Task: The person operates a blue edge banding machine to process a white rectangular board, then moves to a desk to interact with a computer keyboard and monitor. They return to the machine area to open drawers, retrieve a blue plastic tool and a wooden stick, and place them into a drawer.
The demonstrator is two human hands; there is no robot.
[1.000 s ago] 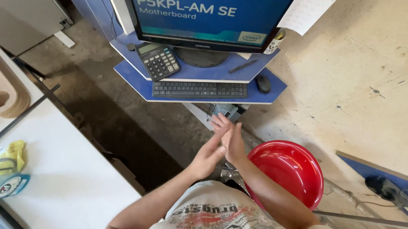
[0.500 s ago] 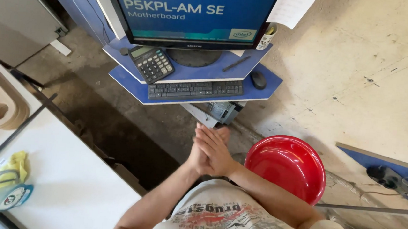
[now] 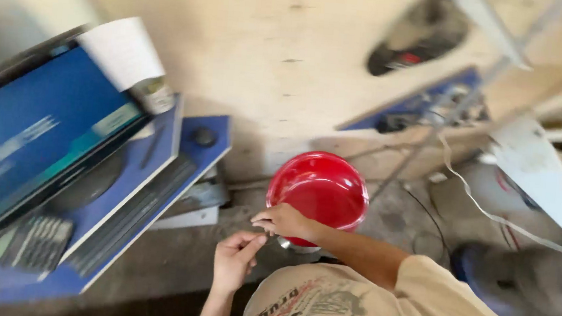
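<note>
Over a dusty concrete floor, with a blue computer desk (image 3: 158, 188) at the frame's left, the right hand (image 3: 287, 222) rested loosely curled, holding nothing, on the near rim of the red bowl (image 3: 318, 189) at centre, while the left hand (image 3: 234, 261) hovered just below it, half-open and empty.

both hands (image 3: 257, 243) meet just before the bucket (image 3: 318, 191); the monitor (image 3: 35, 139) stands well left.

left hand (image 3: 232, 264): raised below right hand, fingers loosely curled, thumb tip near index, empty | right hand (image 3: 284, 221): palm down, fingers bent, resting at near rim of red bowl (image 3: 319, 188) | right forearm: bare, angled across body
</note>
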